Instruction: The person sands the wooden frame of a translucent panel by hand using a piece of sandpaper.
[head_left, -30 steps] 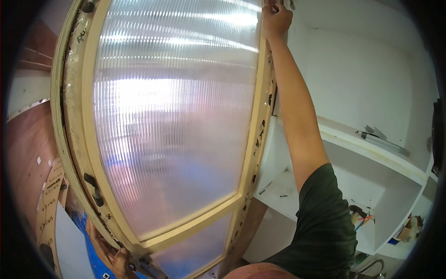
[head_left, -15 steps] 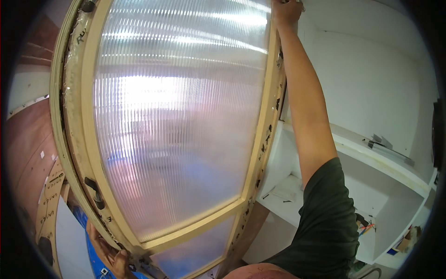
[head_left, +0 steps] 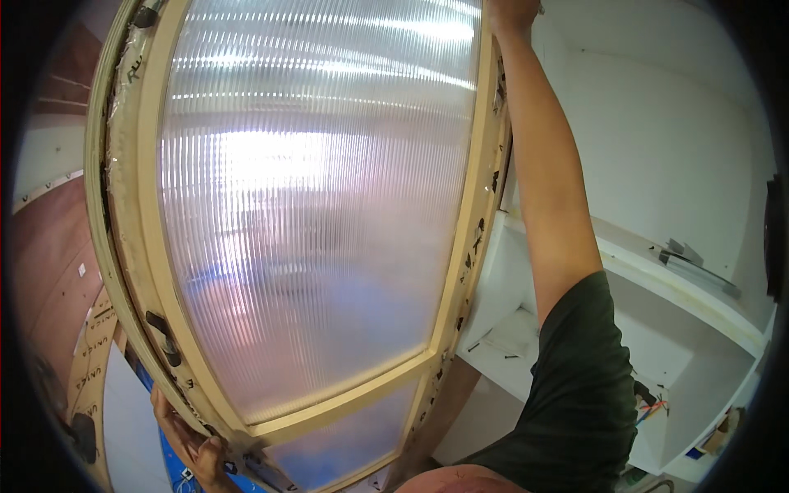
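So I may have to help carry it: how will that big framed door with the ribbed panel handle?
The door probably stays stiff, given its wooden frame. It looks awkward: the right hand and left hand hold opposite ends. The ribbed translucent panel may be fragile.

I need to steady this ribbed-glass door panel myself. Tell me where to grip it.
Grip the door panel by its cream wooden frame, not the glass: one hand on each side rail, low left and high right, as the left hand and right hand sit. It's tall and tilted.
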`<action>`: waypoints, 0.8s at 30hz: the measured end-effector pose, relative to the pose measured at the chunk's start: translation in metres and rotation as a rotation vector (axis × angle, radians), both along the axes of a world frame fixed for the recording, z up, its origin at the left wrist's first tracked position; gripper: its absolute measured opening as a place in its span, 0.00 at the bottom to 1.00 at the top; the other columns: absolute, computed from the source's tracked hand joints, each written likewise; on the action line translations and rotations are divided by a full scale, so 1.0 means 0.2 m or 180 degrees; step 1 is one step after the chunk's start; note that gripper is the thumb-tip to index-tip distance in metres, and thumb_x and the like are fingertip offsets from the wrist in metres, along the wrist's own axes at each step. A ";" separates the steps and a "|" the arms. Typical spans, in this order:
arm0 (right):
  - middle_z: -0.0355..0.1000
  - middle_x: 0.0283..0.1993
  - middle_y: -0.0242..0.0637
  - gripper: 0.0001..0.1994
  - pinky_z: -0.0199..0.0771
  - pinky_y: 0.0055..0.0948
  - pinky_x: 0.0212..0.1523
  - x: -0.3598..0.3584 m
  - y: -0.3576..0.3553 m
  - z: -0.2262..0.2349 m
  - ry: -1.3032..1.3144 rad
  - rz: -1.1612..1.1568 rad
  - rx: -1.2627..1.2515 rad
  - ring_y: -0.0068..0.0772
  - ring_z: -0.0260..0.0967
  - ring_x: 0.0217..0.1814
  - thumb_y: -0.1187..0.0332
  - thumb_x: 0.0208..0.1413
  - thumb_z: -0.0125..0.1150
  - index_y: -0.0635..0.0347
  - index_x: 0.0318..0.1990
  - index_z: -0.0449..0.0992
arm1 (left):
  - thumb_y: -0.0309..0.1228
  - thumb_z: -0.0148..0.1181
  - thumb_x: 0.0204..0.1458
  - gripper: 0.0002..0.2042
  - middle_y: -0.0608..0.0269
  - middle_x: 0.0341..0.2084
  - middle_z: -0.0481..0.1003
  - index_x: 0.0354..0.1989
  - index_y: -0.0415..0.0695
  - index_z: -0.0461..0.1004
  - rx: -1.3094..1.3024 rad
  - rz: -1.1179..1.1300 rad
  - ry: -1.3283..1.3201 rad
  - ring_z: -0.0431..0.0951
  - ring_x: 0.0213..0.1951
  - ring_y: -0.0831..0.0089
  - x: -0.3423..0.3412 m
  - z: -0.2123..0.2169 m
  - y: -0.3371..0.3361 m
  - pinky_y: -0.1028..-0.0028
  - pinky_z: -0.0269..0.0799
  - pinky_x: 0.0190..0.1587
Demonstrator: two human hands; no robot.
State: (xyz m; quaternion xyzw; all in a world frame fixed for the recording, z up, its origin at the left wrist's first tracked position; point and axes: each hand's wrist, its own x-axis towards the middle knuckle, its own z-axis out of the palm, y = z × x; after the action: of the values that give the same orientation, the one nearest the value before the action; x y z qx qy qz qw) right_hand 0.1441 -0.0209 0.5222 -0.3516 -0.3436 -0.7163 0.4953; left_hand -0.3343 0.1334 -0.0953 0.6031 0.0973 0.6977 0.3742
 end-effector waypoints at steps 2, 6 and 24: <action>0.80 0.35 0.60 0.19 0.75 0.47 0.51 0.02 0.00 0.04 -0.0447 0.0226 -0.0024 0.57 0.79 0.41 0.58 0.61 0.61 0.70 0.44 0.82 | 0.52 0.64 0.43 0.50 0.47 0.71 0.55 0.73 0.34 0.55 -0.0023 0.0055 0.0014 0.59 0.71 0.54 0.00 0.01 -0.01 0.56 0.53 0.71; 0.81 0.37 0.57 0.15 0.76 0.43 0.48 0.02 -0.01 0.13 0.0065 0.0337 -0.0157 0.53 0.79 0.40 0.63 0.60 0.63 0.69 0.43 0.83 | 0.50 0.64 0.42 0.50 0.47 0.71 0.55 0.73 0.34 0.56 -0.0018 0.0215 0.0010 0.59 0.71 0.54 0.01 -0.03 0.01 0.56 0.53 0.72; 0.73 0.55 0.41 0.25 0.74 0.31 0.54 -0.33 -0.27 -1.37 0.1032 0.1858 -0.0225 0.32 0.72 0.52 0.60 0.60 0.70 0.68 0.58 0.75 | 0.41 0.62 0.56 0.40 0.49 0.69 0.60 0.74 0.34 0.54 -0.0342 -0.0372 -0.0046 0.63 0.68 0.60 0.03 -0.04 0.07 0.65 0.56 0.70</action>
State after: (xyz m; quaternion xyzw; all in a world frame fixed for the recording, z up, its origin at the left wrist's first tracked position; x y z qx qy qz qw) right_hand 0.0778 -0.0759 0.2484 -0.3647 -0.3712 -0.4665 0.7152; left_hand -0.3285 0.1476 -0.1032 0.5817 0.0965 0.6728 0.4468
